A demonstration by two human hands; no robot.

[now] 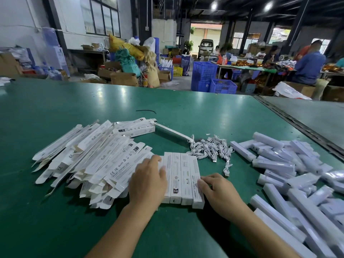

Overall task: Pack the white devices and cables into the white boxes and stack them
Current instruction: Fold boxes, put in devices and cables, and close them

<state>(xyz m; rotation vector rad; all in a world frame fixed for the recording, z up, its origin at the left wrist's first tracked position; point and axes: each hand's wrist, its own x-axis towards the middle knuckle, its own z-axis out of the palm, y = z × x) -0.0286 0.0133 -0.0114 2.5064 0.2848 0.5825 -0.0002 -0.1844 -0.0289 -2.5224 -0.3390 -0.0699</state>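
Observation:
Several packed white boxes (179, 177) lie side by side in a row on the green table (204, 116) in front of me. My left hand (148, 181) rests flat on the row's left side, fingers straight. My right hand (217, 192) presses its fingertips against the rightmost box. A heap of flat, unfolded white boxes (89, 155) spreads to the left. A tangle of white cables (212, 148) lies behind the row. White devices in clear wrap (290, 174) are piled at the right.
A closed box (135, 127) and a bare white device (173, 133) lie behind the flat boxes. A black tie (146, 111) lies farther back. A metal seam (297, 123) borders the table's right. Blue crates, cartons and seated people fill the background.

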